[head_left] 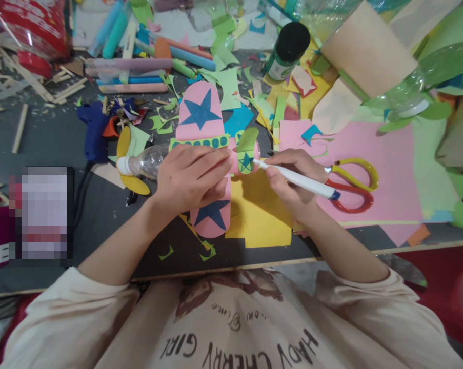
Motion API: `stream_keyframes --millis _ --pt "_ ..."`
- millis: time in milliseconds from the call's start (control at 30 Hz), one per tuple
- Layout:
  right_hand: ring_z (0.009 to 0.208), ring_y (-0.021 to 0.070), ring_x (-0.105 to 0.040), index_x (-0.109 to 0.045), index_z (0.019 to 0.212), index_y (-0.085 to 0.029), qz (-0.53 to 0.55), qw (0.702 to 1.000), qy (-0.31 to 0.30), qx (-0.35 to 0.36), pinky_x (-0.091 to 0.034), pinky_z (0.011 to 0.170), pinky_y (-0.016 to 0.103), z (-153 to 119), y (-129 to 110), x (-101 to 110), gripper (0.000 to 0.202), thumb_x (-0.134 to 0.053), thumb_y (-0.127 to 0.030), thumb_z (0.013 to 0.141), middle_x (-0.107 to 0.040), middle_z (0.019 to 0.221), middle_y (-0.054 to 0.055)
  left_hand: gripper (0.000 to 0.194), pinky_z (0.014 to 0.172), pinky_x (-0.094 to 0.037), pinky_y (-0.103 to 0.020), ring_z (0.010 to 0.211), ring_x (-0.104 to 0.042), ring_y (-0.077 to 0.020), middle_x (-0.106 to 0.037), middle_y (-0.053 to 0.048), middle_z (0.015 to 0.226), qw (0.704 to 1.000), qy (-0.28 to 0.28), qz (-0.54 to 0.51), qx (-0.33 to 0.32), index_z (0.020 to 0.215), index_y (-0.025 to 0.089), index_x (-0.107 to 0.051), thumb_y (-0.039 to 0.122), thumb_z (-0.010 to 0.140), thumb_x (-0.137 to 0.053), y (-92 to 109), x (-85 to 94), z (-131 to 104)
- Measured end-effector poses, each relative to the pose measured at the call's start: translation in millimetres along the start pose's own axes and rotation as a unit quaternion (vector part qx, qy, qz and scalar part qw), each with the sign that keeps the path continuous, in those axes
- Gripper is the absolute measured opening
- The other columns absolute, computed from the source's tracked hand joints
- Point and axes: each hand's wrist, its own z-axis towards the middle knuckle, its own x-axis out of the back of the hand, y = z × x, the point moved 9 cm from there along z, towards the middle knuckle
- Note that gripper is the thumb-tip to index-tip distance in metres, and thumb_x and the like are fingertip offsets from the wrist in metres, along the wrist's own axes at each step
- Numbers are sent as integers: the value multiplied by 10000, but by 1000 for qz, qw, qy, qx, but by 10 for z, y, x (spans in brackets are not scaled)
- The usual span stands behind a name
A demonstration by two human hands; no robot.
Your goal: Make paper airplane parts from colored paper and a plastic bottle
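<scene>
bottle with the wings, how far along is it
Looks mostly built: the bottle has yellow blades by its cap and pink wings with blue stars. In hand: left hand steadies it, right hand holds a pen at the small star. Left: perhaps finishing that end, then clearing scraps; I can't tell what else.

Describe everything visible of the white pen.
The white pen has a long barrel that looks like plastic and a dark blue rear end. Held slanting in the right hand, it points its narrow tip at the blue star on a green patch; whether it touches is unclear. The rear end shows near the red scissor handle.
</scene>
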Motion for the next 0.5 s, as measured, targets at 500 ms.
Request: stream_keyframes --millis 500 --pt "555 119 -606 -679 837 -231 -1 1000 -1 -16 -471 479 258 -9 32 13 37 -648 -212 832 -691 709 -25 285 730 -526 -355 916 -668 -205 -744 -6 1032 1000 -14 21 1 1096 309 -660 243 849 -533 -2 -32 -12"
